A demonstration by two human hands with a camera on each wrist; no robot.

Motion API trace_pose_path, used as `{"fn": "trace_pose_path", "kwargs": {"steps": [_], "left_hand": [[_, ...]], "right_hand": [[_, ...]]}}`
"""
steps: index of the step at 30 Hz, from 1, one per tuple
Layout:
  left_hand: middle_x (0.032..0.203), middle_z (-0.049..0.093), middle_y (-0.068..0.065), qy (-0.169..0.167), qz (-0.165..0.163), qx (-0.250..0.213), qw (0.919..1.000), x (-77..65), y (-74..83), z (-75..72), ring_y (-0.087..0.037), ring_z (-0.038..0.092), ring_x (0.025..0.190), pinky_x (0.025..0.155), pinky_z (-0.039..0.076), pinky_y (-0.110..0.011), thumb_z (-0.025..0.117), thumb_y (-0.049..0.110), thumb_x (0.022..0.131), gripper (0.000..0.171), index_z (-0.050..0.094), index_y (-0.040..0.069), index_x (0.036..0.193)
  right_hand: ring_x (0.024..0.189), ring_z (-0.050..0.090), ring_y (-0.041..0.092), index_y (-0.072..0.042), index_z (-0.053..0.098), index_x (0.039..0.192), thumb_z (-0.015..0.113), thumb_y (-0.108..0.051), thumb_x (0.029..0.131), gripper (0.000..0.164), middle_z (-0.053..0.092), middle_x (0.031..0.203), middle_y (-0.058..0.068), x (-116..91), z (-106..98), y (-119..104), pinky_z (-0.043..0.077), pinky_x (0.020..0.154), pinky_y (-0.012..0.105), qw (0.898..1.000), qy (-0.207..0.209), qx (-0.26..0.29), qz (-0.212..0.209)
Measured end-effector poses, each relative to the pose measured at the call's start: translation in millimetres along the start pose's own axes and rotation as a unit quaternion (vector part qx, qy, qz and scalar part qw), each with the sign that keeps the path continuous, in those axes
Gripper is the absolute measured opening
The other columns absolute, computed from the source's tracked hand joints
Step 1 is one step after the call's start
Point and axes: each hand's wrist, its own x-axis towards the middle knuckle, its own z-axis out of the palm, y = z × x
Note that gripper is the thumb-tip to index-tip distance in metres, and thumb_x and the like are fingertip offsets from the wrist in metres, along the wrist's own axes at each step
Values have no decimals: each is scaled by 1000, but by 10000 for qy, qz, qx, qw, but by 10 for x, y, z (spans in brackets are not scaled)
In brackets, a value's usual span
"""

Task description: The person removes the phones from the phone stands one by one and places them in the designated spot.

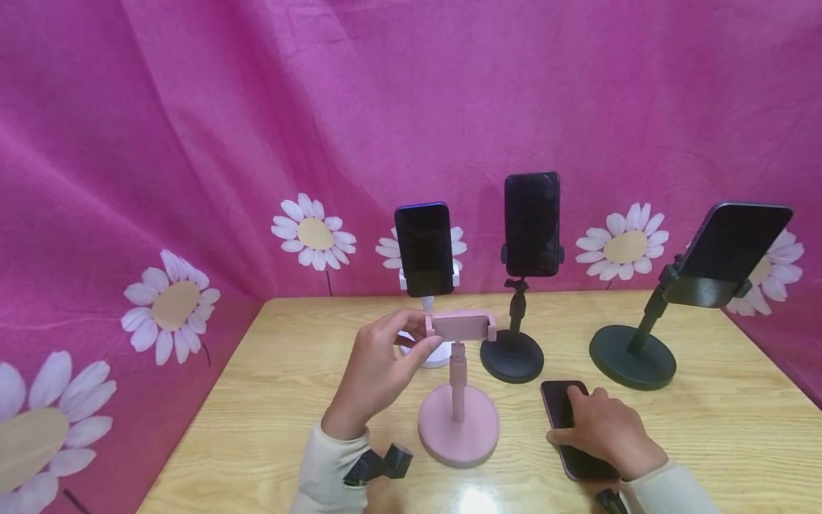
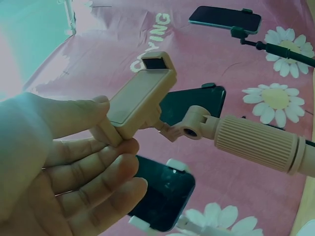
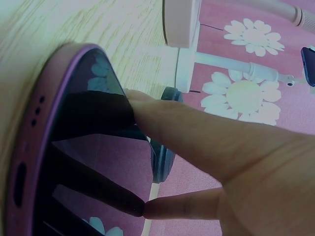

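Thumb and fingers of my left hand (image 1: 379, 360) pinch one end of the clamp (image 1: 459, 328) on a pink phone stand (image 1: 459, 426). In the left wrist view that clamp (image 2: 140, 96) is tilted, with bare grey padding and no phone in it. To the right, a dark phone (image 1: 587, 464) with a pinkish rim lies screen up on the table. My right hand (image 1: 606, 428) rests over it, thumb at its left side. The right wrist view shows a straight finger meeting its own reflection on the phone's (image 3: 108, 157) glass.
Behind stand a white phone stand (image 1: 440, 356), a black one (image 1: 511, 360) and a dark green one (image 1: 632, 357), each bearing a phone. The wooden table (image 1: 257, 400) ends against a pink cloth (image 1: 411, 107) with daisies.
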Motion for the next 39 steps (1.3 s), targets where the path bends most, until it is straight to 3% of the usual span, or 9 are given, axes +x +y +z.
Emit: {"fn": "trace_pose_path", "kwargs": {"steps": [19,30,39], "left_hand": [[95,69,-2,261,-735,697,9945,-96,-204,-520,-15,64,86,78,56,-36,75,14,85,27,66,7,110],[100,69,-13,924,-1413,1060,9799,-123,-347,-715,-26,66,93,81,55,-45,69,11,89,29,64,1,116],[99,67,-15,1449,-1659,1118,9690,-141,-501,-830,-28,64,95,81,53,-46,67,9,91,28,63,1,117]], "right_hand": [[70,53,31,4,52,123,77,-61,67,90,54,89,24,-2,10,-1,46,55,41,10000,7,-51,-9],[70,53,31,4,53,122,76,-63,67,91,55,90,25,-10,1,3,46,56,41,9999,-37,-105,4],[70,52,31,4,52,125,75,-66,65,95,54,91,25,23,24,8,47,56,41,9998,-162,-68,81]]}}
